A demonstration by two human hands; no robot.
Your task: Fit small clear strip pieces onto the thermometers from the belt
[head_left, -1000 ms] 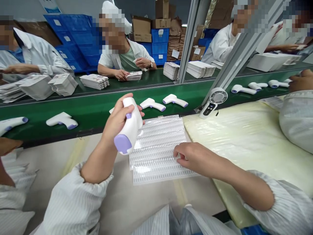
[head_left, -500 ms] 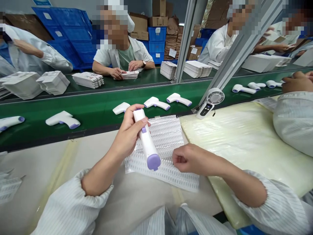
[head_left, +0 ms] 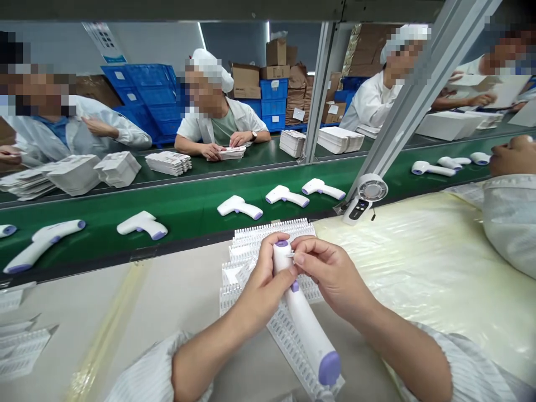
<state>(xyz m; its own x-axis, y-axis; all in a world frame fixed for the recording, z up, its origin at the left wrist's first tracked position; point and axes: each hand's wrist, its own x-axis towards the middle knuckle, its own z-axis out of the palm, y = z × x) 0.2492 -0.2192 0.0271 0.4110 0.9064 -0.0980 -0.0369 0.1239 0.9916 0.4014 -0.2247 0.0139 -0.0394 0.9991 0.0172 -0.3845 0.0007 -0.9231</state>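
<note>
My left hand (head_left: 264, 282) is closed around the head end of a white forehead thermometer (head_left: 309, 326) with purple trim. The handle slants down toward me, its purple end cap lowest. Pinched in the fingertips of my right hand (head_left: 335, 273) is a small white label (head_left: 289, 255), at the side of the thermometer's head. Whether it touches the casing, I cannot tell. Beneath both hands lie sheets of small printed labels (head_left: 231, 296), partly covered by the thermometer.
Several thermometers (head_left: 239, 207) lie along the green conveyor (head_left: 192, 215). A small handheld fan (head_left: 363, 196) leans by the metal post (head_left: 383, 131). A plastic-covered pad (head_left: 435, 245) is on the right. Co-workers sit across, near stacked white leaflets (head_left: 168, 162); another person's arm (head_left: 508, 212) is at right.
The thermometer has come down and right in my left hand. My right hand has moved up to its head, now with a small label in its fingers. The view has tilted upward.
</note>
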